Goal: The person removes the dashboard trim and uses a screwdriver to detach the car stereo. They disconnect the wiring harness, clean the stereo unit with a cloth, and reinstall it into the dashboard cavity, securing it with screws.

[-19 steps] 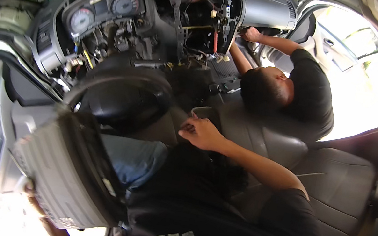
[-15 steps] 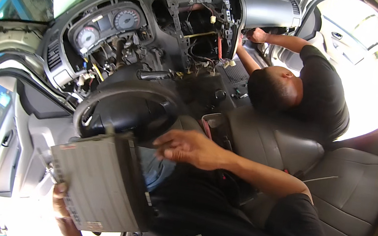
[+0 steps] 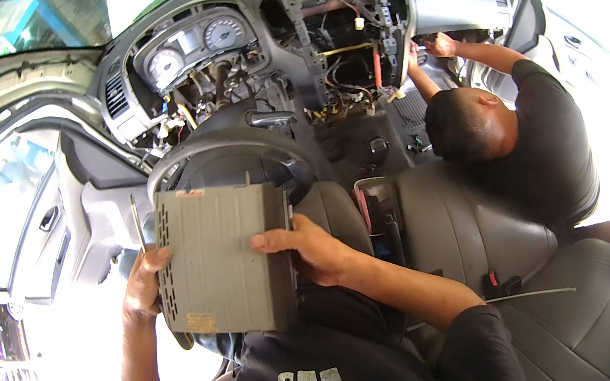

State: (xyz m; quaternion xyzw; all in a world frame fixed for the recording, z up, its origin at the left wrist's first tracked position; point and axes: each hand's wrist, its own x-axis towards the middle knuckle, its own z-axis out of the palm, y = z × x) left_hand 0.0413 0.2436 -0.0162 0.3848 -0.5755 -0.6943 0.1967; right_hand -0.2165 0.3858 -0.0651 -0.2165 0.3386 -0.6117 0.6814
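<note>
A grey metal car stereo unit (image 3: 219, 260), box-shaped with slots along one side and a small label near its lower edge, is tilted in front of the steering wheel (image 3: 237, 145). My left hand (image 3: 146, 281) is closed on its slotted left side. Beside those fingers a thin rod-like tool (image 3: 135, 219) sticks up; it looks like a screwdriver, its handle hidden. My right hand (image 3: 315, 251) is closed round the unit's right side, thumb on the broad face and fingers mostly hidden behind.
The dashboard has an open centre bay (image 3: 350, 47) with loose wires (image 3: 350, 102) and an exposed instrument cluster (image 3: 195, 52). A co-worker (image 3: 534, 138) leans over the passenger side, hands under the glovebox area. A grey seat (image 3: 466, 222) and a thin rod (image 3: 534, 294) lie to my right.
My right hand, apart from the stereo unit before, now grips its right side. The unit has moved up and right and turned more upright. My left hand keeps its hold.
</note>
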